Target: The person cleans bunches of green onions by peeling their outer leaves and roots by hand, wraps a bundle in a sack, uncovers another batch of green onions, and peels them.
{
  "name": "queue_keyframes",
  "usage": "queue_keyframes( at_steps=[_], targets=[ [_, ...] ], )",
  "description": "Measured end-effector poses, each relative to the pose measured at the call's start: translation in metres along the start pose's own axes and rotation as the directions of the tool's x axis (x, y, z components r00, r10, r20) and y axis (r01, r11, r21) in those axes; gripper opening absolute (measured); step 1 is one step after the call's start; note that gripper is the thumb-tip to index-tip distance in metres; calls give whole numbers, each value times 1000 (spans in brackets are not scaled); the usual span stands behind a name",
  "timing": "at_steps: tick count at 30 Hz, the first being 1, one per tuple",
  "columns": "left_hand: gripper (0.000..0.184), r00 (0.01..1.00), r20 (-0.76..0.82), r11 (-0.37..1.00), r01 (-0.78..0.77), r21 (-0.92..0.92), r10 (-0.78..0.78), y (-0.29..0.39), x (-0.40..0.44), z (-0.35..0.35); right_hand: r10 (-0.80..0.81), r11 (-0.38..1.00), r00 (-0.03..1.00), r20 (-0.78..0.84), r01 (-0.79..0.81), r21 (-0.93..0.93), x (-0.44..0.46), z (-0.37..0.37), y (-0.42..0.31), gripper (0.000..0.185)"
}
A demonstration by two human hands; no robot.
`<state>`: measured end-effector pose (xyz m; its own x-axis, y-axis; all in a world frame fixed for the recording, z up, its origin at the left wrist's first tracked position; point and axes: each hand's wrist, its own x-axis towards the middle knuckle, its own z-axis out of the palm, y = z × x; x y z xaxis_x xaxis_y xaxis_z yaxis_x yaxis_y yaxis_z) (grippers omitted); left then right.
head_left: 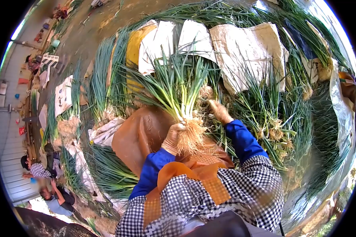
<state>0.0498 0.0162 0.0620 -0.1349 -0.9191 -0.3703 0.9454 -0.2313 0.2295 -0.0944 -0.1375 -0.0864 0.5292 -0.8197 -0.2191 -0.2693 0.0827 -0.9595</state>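
In the head view, the left hand (172,138) is closed around the base of a bunch of green onions (190,98), just above its pale, shaggy roots (192,136); the bunch stands over the person's lap, roots toward the body and leaves fanning away. The right hand (220,111) is beside the bunch, apart from the roots, its fingers partly bent; I cannot tell whether they pinch anything. Under the left hand lies a brown sheet (134,128), and beyond the leaves are pale sacks (249,53) laid over more greens. To the right, near the right forearm, sits a loose heap of onions (275,130), its roots and stalks pointing several ways. The main risk, as I judge it, is at the left grip: it takes in only the narrow base while the long leaves spread wide, so a loosened thumb could let outer stalks slide out. The leaf tips reach across the sacks and could snag or bend if the bunch were swung sideways. The roots look tangled, so tugging at a single stalk might drag its neighbours along or tear the fine strands.
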Motion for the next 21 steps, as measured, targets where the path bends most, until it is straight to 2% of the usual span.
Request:
queue_keyframes(
  at_steps=[1, 2, 3, 4, 6, 7, 8, 10, 12, 13, 14, 15, 16, 17, 18, 19, 21],
  targets=[
    [63, 999, 39, 999, 14, -40, -12, 1, 1, -16, -49, 998, 989, 137, 52, -23, -13, 16, 2, 42],
    [63, 999, 32, 999, 14, -49, -12, 0, -4, -11, -90, 994, 957, 276, 104, -36, -31, 28, 14, 45],
    [62, 999, -49, 1000, -13, -19, 12, 4, -8, 1, 29, 908, 820, 572, 217, -357, -44, 38, 40, 46],
    [60, 992, -123, 999, -33, 19, 35, 10, -9, 6, 243, 709, 624, 743, 408, -575, -48, 42, 61, 47],
    [42, 963, -57, 960, -256, 115, 264, 20, -28, 40, 657, 436, 521, 545, 327, -839, -69, -14, 14, 45],
    [33, 928, -23, 919, -365, 152, 372, 25, -37, 57, 621, 358, 536, 572, 455, -815, -81, -47, 32, 45],
    [33, 928, -26, 919, -365, 148, 372, 37, -42, 65, 582, 266, 546, 602, 572, -776, -89, -73, 47, 45],
    [25, 911, 271, 949, -315, -25, 310, 69, -55, 71, 653, 307, 451, 609, 577, -757, -61, -68, 72, 41],
    [19, 788, 555, 963, -208, -170, 268, 87, -65, 72, 390, 525, 680, 620, 389, -757, -11, -48, 78, 29],
    [18, 821, 446, 935, -310, -174, 356, 86, -66, 61, -27, 537, 875, 484, 421, -731, 5, -46, 50, 34],
    [19, 831, 332, 895, -413, -169, 446, 82, -65, 58, 90, 672, 993, -78, -118, -731, 17, -35, 15, 39],
    [26, 821, 250, 856, -509, -86, 513, 64, -56, 57, 142, 627, 969, -203, -247, -739, 36, -28, 1, 45],
    [28, 830, 138, 838, -546, 3, 540, 54, -46, 54, 146, 628, 971, -189, -239, -741, 53, -22, 17, 48],
    [36, 828, 24, 823, -560, 98, 560, 44, -37, 50, 81, 702, 979, -186, -188, -686, 68, -16, 49, 48],
    [41, 834, 21, 821, -547, 162, 551, 38, -27, 53, 20, 769, 982, -189, -136, -625, 75, -10, 70, 48],
    [40, 877, -15, 863, -468, 192, 479, 30, -19, 30, 136, 961, 961, -241, -187, -203, 59, -6, 27, 45],
    [37, 931, -119, 911, -302, 283, 346, 12, -2, -28, 202, 974, 979, 38, -204, 93, 39, -20, -27, 32]
  ],
)
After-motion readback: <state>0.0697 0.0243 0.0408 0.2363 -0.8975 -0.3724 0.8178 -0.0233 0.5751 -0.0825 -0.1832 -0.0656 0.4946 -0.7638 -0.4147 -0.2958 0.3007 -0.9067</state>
